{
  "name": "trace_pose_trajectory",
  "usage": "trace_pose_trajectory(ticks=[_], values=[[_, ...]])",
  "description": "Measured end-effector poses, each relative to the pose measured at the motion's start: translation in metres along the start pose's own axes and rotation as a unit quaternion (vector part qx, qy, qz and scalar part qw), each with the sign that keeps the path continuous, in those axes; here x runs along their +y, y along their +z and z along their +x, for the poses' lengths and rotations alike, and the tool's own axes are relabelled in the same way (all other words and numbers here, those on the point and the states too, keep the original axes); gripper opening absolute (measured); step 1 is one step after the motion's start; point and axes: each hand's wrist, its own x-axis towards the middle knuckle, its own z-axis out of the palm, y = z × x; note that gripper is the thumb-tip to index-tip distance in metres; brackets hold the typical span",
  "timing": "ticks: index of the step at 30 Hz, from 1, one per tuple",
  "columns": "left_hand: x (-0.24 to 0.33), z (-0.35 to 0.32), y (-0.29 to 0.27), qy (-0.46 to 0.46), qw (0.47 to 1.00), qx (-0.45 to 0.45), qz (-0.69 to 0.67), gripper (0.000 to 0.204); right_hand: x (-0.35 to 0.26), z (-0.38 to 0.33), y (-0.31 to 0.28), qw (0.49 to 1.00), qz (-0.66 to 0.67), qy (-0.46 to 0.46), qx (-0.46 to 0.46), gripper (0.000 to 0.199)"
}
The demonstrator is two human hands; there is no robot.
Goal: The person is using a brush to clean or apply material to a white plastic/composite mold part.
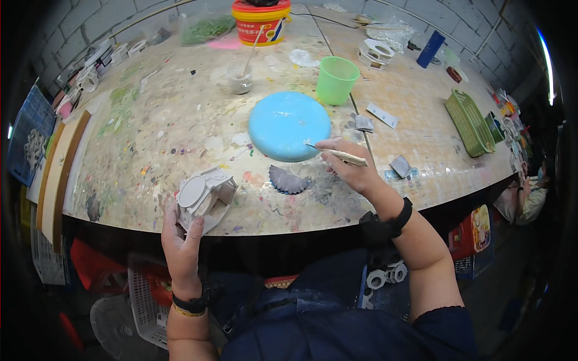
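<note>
Table [150, 138]: red bucket [259, 31], yellow rim, by far edge. Bag of green stuff [206, 29] just left of it, also by far edge. Clear cup [239, 84] with stick, upright, toward far edge from centre. Light green plastic cup [337, 83] upright by the seam. White polygonal rings [376, 51] and blue cylinder [430, 49] toward far right corner. Green basket [468, 125] by right edge. Wooden boards [60, 174] along left edge, blue crate [24, 129] outside them, pale pieces inside.

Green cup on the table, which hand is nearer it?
Right: the right hand is in front of the green cup; the left hand is farther away, to its front left.
</note>
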Motion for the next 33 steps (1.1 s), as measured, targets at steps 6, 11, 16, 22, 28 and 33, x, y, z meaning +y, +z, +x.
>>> trace_pose_trajectory(ticks=[6,11,16,22,28,33], values=[[0.002,-0.001,0.001,-0.006,1.0,-0.001,-0.007,0.048,0.0,-0.002,-0.001,0.993,0.105,0.047,-0.01,0.021],[0.005,-0.001,-0.002,0.003,0.998,0.009,0.059,0.044,-0.009,-0.012,-0.017,0.928,0.338,0.154,-0.028,0.029],[0.013,0.001,-0.006,0.057,0.966,0.012,0.251,0.043,-0.01,-0.033,-0.029,0.851,0.499,0.154,-0.053,0.035],[0.01,0.013,-0.004,0.053,0.987,-0.022,0.152,0.05,-0.013,-0.058,-0.028,0.794,0.588,0.149,-0.046,0.037],[0.017,0.032,-0.005,-0.02,0.997,-0.038,0.063,0.062,-0.013,-0.069,-0.027,0.782,0.603,0.153,-0.042,0.041],[0.016,0.047,-0.013,-0.107,0.981,-0.148,-0.066,0.072,-0.019,-0.076,-0.027,0.781,0.602,0.164,-0.014,0.041]])
